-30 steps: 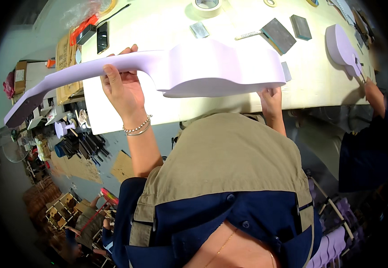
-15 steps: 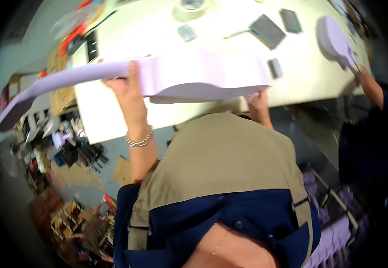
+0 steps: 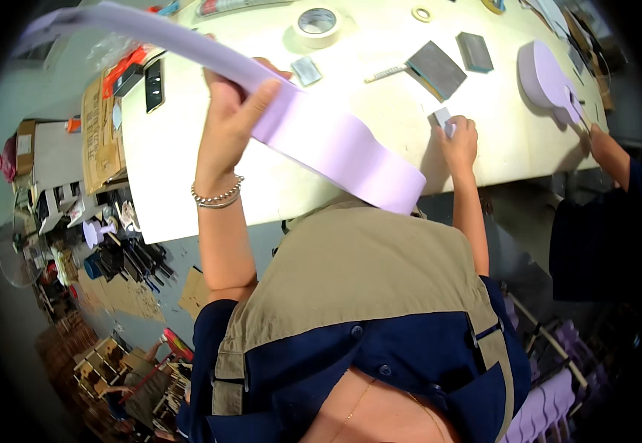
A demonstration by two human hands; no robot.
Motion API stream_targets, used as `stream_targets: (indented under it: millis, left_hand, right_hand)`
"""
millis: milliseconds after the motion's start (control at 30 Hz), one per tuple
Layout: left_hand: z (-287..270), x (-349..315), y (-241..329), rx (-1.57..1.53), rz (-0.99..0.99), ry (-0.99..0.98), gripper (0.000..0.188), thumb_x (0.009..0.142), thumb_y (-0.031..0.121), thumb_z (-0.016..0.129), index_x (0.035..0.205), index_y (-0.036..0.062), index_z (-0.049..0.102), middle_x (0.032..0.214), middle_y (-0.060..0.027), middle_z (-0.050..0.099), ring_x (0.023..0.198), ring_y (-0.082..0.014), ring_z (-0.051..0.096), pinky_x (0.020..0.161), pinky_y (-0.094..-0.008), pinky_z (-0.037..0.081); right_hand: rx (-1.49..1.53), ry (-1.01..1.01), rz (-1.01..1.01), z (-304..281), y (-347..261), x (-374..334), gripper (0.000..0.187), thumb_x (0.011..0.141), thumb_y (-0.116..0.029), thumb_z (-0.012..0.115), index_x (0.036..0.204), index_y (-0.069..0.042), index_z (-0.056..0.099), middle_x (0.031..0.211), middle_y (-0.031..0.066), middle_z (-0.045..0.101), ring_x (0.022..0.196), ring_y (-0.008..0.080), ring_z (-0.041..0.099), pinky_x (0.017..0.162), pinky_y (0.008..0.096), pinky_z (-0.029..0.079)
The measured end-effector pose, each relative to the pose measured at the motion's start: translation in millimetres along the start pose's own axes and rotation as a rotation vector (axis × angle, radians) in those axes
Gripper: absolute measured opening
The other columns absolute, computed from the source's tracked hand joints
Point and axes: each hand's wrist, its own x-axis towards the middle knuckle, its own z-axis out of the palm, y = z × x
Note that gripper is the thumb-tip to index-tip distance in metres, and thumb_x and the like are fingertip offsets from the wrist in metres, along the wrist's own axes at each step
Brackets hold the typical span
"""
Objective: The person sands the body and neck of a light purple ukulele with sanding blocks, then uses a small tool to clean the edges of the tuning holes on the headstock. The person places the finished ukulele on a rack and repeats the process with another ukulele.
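A lilac ukulele without visible strings is tilted over the table, its side turned up and its body end against my apron. My left hand is closed around its neck close to the body, thumb on the near side. The neck reaches up to the far left, where the headstock blurs. On the right, my right hand pinches a small grey sanding block at the table top. Just beyond lie a larger dark sanding pad and another grey block.
On the pale table are a tape roll, a small pale block, a marker and a phone. To the right, a co-worker's hand is at another lilac ukulele. Cardboard stands at the left edge.
My right hand has let go of the ukulele's body end, moved right and taken the small grey block. The ukulele has tilted, neck end up and body end down toward me.
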Motion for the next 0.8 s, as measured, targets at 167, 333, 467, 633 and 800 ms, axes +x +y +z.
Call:
stream_targets:
  millis: [167, 333, 467, 633, 800]
  left_hand:
    - [9, -4, 2, -0.093, 0.079, -0.060, 0.091, 0.084, 0.010, 0.063, 0.143, 0.0065, -0.005, 0.105, -0.0129, 0.053, 0.100, -0.0255, 0.058, 0.093, -0.0421, 0.046]
    - [16, -1, -6, -0.061, 0.080, 0.083, 0.077, 0.094, 0.026, 0.050, 0.145, 0.0071, -0.004, 0.099, -0.0095, 0.057, 0.101, -0.0189, 0.056, 0.091, -0.0317, 0.043]
    - [21, 3, -2, -0.062, 0.021, 0.167, 0.069, 0.097, 0.044, 0.036, 0.146, 0.0074, 0.004, 0.109, -0.0104, 0.056, 0.106, -0.0183, 0.053, 0.094, -0.0302, 0.040]
    - [25, 23, -8, 0.080, 0.114, 0.171, 0.071, 0.095, 0.053, 0.032, 0.145, 0.0064, 0.011, 0.088, -0.0064, 0.059, 0.083, -0.0112, 0.055, 0.077, -0.0252, 0.044]
    - [21, 67, -14, -0.015, 0.006, 0.120, 0.070, 0.093, 0.054, 0.037, 0.145, 0.0098, 0.021, 0.089, -0.0051, 0.059, 0.084, -0.0111, 0.054, 0.082, -0.0251, 0.043]
  right_hand:
    - [0.971, -0.165, 0.041, -39, -56, 44, 0.041, 0.091, -0.028, 0.056, 0.123, -0.002, 0.049, 0.104, 0.0115, 0.055, 0.075, 0.0144, 0.058, 0.057, 0.0244, 0.049]
    - [0.990, -0.291, -0.556, -100, -137, 61, 0.035, 0.096, -0.024, 0.044, 0.121, -0.002, 0.056, 0.095, 0.0096, 0.059, 0.078, 0.0146, 0.055, 0.063, 0.0252, 0.047]
    - [0.902, -0.201, -1.150, -128, -182, 80, 0.043, 0.094, -0.036, 0.043, 0.116, -0.003, 0.060, 0.105, 0.0120, 0.060, 0.084, 0.0200, 0.059, 0.071, 0.0288, 0.050]
    - [0.696, -0.282, -1.439, -140, -196, 111, 0.045, 0.077, -0.027, 0.064, 0.118, -0.008, 0.061, 0.103, 0.0121, 0.060, 0.087, 0.0253, 0.061, 0.071, 0.0326, 0.053]
    - [0.616, -0.006, -1.443, -136, -193, 146, 0.064, 0.060, -0.004, 0.077, 0.117, -0.028, 0.062, 0.101, 0.0068, 0.057, 0.082, 0.0212, 0.058, 0.063, 0.0302, 0.053]
